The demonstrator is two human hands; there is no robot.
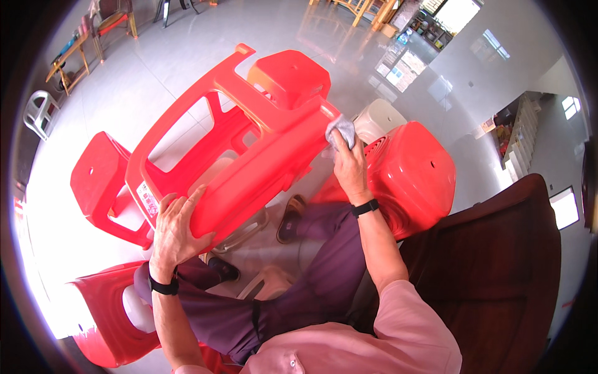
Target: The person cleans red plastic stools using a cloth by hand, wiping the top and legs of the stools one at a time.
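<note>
A red plastic stool [275,154] lies tilted on its side in front of me, its legs and side openings turned towards the far left. My left hand [180,229] rests on its near left end with the fingers spread, beside a label on the plastic. In my right hand [348,159] is a bunched grey cloth [341,130], pressed against the stool's right end. The side of the stool facing down is hidden.
More red plastic stools stand at the left [100,180], far side [292,77], right [420,173] and lower left [107,318]. A cream stool [380,119] is behind the right one. Dark wooden furniture [486,271] fills the lower right. A white chair [39,112] stands far left.
</note>
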